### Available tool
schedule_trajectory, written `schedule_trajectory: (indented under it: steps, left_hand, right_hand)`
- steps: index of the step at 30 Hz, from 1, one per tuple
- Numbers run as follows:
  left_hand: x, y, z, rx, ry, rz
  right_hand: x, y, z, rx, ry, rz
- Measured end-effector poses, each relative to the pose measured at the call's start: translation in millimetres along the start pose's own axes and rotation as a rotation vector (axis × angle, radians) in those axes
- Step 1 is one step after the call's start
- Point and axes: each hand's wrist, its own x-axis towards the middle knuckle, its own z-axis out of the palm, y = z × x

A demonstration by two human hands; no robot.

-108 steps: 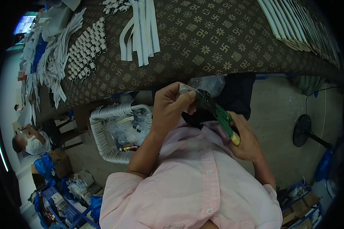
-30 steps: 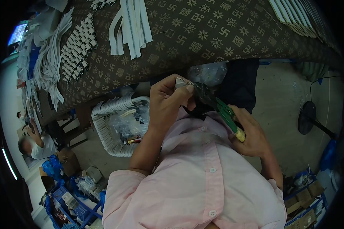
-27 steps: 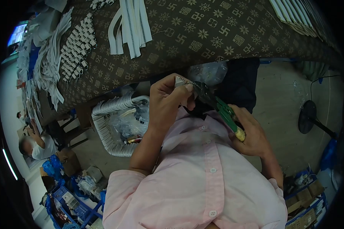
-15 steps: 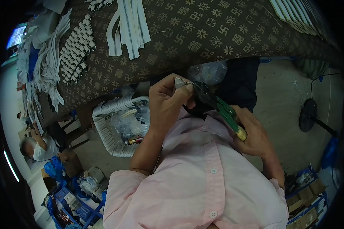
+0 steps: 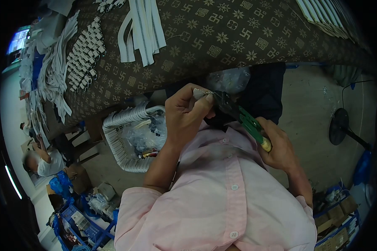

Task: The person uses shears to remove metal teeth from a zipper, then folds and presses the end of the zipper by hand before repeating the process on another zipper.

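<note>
Between the thumb and curled fingers of my left hand is the end of a white zipper, its metal teeth along the upper edge. Most of that zipper is hidden by the hand. My right hand is wrapped round a pair of pliers with green handles and a yellow end. The dark jaws of the pliers meet the zipper's end, right beside my left fingertips. Both hands are in front of my chest, just off the edge of the patterned cloth-covered table.
White zippers lie on the table, with a cluster of small white pieces to their left. Below stands a white woven basket holding plastic bags. A person sits far left. Blue crates stand at lower left.
My hands and the pliers stay in almost the same place at the zipper's end. The whole view has shifted very slightly.
</note>
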Motion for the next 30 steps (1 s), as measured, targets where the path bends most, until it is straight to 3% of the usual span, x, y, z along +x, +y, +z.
schedule_trajectory:
  steps: [6,8,9,11,12,14,17,18,20,21,23,24,26,27,29,30]
  left_hand:
    - [3,-2,1,0.03,0.016,0.013]
    - [6,-1,3,0.003,0.046,-0.005]
    - [6,-4,4,0.002,0.047,0.001]
    - [3,-13,4,0.554,0.118,0.36]
    - [5,-15,3,0.551,0.12,0.36]
    - [10,-18,0,0.877,0.14,0.758]
    - [8,-17,-4,0.911,0.132,0.782]
    - [3,-17,-5,0.914,0.144,0.778]
    - [-8,-14,-6,0.365,0.167,0.356]
    - [-9,-11,-6,0.365,0.173,0.351]
    - [-5,1,-7,0.726,0.064,0.432]
    - [-7,4,-9,0.723,0.066,0.431]
    - [-6,9,-12,0.851,0.025,0.448]
    - [-9,9,-13,0.844,0.026,0.452]
    - [-13,8,-17,0.322,0.053,0.079]
    - [-12,8,-19,0.33,0.063,0.075]
  right_hand:
    - [-5,3,10,0.135,0.022,-0.018]
    - [-5,4,8,0.443,-0.148,0.213]
    - [-6,4,9,0.439,-0.147,0.208]
    - [-8,2,11,0.715,-0.221,0.277]
    - [-9,-3,12,0.712,-0.222,0.277]
    - [-9,-18,12,0.507,-0.138,0.381]
    - [-11,-20,20,0.641,-0.159,0.395]
    - [-14,-13,21,0.637,-0.17,0.393]
    - [-18,1,19,1.198,-0.402,0.375]
    - [-19,-1,18,1.197,-0.409,0.38]
    - [-17,-9,16,0.729,-0.188,0.298]
    - [-18,-10,18,0.727,-0.189,0.3]
    - [-13,-5,23,0.453,0.181,0.52]
    - [-16,12,16,0.288,0.156,0.507]
    - [-21,16,3,0.266,0.233,0.428]
    - [-24,12,2,0.268,0.317,0.381]
